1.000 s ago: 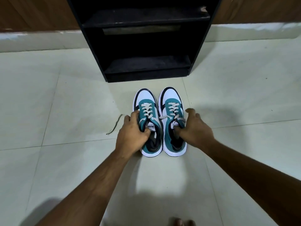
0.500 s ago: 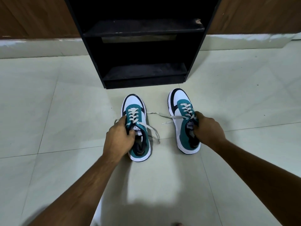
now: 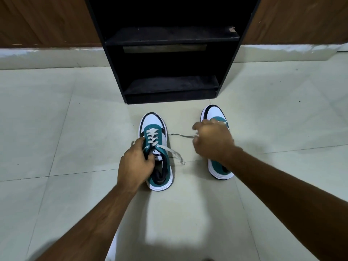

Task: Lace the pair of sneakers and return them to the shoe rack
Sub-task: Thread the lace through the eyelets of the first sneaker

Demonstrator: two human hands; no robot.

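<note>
Pale tiled floor (image 3: 56,119); brown wood-panelled wall (image 3: 47,21) behind.

Glossy tiled floor (image 3: 56,129), matt black rack (image 3: 169,87), woven laces (image 3: 153,137)

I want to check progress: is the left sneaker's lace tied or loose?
Loose. The left sneaker has a lace end trailing untied onto the floor.

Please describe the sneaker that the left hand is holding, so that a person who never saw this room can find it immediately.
Find the tall black wooden shoe rack standing on the pale tiled floor; two teal-and-white lace-up sneakers lie before it. The wanted teal-and-white sneaker is the left one, nearer the viewer. Only it is gripped at the tongue by the left hand, with its crossed white laces fully visible.
</note>
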